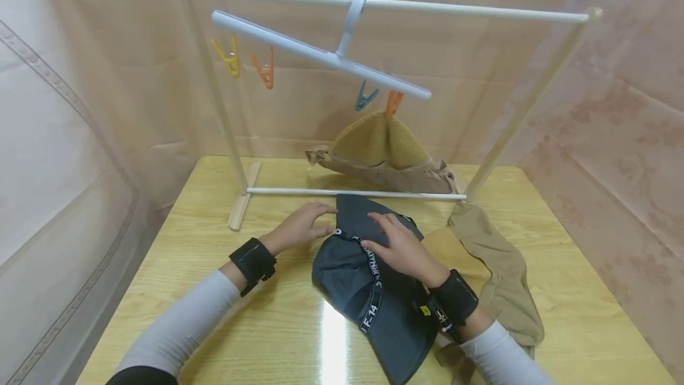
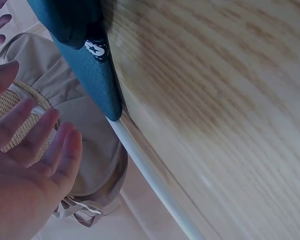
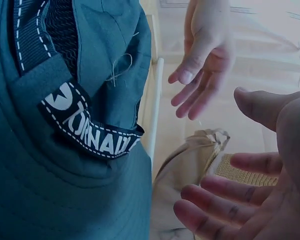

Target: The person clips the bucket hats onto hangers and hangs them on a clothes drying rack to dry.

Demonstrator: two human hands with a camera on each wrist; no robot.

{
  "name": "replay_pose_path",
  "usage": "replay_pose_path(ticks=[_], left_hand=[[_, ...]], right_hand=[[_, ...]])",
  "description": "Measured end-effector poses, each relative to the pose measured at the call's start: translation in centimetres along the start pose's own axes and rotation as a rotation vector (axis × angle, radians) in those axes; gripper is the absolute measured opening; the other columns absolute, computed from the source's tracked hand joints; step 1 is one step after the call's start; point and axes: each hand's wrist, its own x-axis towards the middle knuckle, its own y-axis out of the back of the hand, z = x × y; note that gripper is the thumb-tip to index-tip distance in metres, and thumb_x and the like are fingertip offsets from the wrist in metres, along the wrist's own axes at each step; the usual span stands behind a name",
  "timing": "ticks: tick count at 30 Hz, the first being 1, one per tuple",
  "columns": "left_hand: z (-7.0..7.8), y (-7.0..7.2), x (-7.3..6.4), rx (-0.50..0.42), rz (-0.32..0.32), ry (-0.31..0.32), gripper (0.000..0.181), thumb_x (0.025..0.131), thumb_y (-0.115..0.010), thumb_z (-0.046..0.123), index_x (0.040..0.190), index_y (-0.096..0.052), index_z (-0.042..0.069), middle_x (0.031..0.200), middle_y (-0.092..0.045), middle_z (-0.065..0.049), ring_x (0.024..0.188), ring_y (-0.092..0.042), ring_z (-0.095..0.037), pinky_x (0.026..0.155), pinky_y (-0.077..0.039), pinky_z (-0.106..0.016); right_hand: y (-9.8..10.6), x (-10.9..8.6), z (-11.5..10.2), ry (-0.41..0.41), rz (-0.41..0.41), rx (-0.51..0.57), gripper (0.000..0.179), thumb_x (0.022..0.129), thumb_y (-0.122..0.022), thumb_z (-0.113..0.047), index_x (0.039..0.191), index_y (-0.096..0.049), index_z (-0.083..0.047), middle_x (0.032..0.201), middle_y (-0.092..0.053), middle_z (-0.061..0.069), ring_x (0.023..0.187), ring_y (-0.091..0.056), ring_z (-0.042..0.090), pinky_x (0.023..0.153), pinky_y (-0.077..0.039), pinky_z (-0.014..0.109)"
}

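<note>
A dark blue-grey cloth hat (image 1: 342, 272) lies on the table, its black band (image 3: 97, 132) printed with white letters. My left hand (image 1: 301, 227) is by the hat's far left edge, fingers extended and holding nothing. Over the hat's right part is my right hand (image 1: 403, 248), with its fingers spread and nothing in its grasp. In the right wrist view, that hand (image 3: 245, 200) appears apart from the cloth. Behind, a tan hat with a woven yellowish part (image 1: 358, 141) hangs from an orange clothespin (image 1: 393, 104) on the light blue hanger (image 1: 310, 50).
The hanger hooks over the top bar (image 1: 454, 8) of a rack and tilts down to the right. Yellow (image 1: 230, 58), orange (image 1: 265, 70) and blue (image 1: 366, 97) clothespins also hang there. A khaki cloth hat (image 1: 507, 278) lies at right on the wooden table (image 1: 214, 325).
</note>
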Motion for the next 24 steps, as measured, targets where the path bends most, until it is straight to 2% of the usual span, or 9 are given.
replay_pose_path(ticks=[10, 16, 24], left_hand=[[-0.1, -0.4, -0.3, 0.008, -0.021, -0.011, 0.044, 0.092, -0.067, 0.016, 0.134, -0.057, 0.004, 0.137, -0.057, -0.015, 0.13, -0.049, -0.036, 0.109, -0.04, -0.052], [0.1, -0.6, -0.3, 0.013, -0.037, -0.019, 0.044, 0.092, -0.066, 0.016, 0.133, -0.057, 0.004, 0.137, -0.057, -0.014, 0.13, -0.049, -0.035, 0.109, -0.039, -0.052], [0.0, -0.8, -0.2, -0.009, -0.081, 0.003, 0.046, 0.092, -0.068, 0.017, 0.135, -0.056, 0.007, 0.137, -0.058, -0.012, 0.13, -0.051, -0.031, 0.11, -0.039, -0.048]], right_hand=[[-0.8, -0.4, -0.7, 0.025, -0.048, 0.017, 0.057, 0.094, -0.063, -0.036, 0.139, -0.05, -0.004, 0.126, -0.056, 0.019, 0.104, -0.06, 0.033, 0.083, -0.052, 0.046], [-1.5, -0.6, -0.5, 0.026, -0.064, 0.001, 0.054, 0.094, -0.064, -0.035, 0.136, -0.053, -0.004, 0.113, -0.059, 0.015, 0.089, -0.057, 0.025, 0.073, -0.047, 0.035], [-2.0, -0.7, -0.3, 0.074, -0.081, -0.055, 0.051, 0.094, -0.064, -0.036, 0.133, -0.056, -0.004, 0.116, -0.061, 0.013, 0.102, -0.061, 0.025, 0.084, -0.051, 0.043]])
